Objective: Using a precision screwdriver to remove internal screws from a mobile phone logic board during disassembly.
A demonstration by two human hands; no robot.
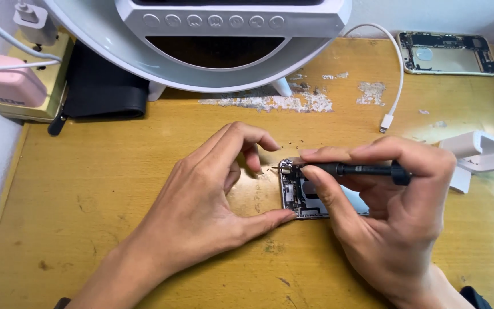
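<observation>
A person's right hand [390, 217] pinches a slim black precision screwdriver [367, 169] between thumb and fingers, its shaft lying almost level and its tip pointing left to the upper left corner of an opened smartphone [298, 197] that lies flat at the centre of the frame on a worn yellow desk [87, 189]. The left hand [207, 206] holds nothing: its thumb tip presses against the phone's lower left corner, while the curled index finger arches over the upper edge without clearly touching it. The phone's screen is already off, so the circuit board and metal shields lie bare. A few tiny dark specks on the desk just above the phone look like loose screws, though they are too small to be sure. Judging by this, the opening stage appears done and the work has reached the inner fasteners near the top corner; the boards and shields that show are still seated in the case. A second gutted phone housing [447, 53] lies at the upper right, a white charging cable [394, 86] trails down beside it, a white plastic stand [478, 154] sits at the right edge, and a white ring lamp with buttons [212, 34] fills the top centre, with a black pouch [104, 86] and a pink power adapter [4, 83] at the upper left.
</observation>
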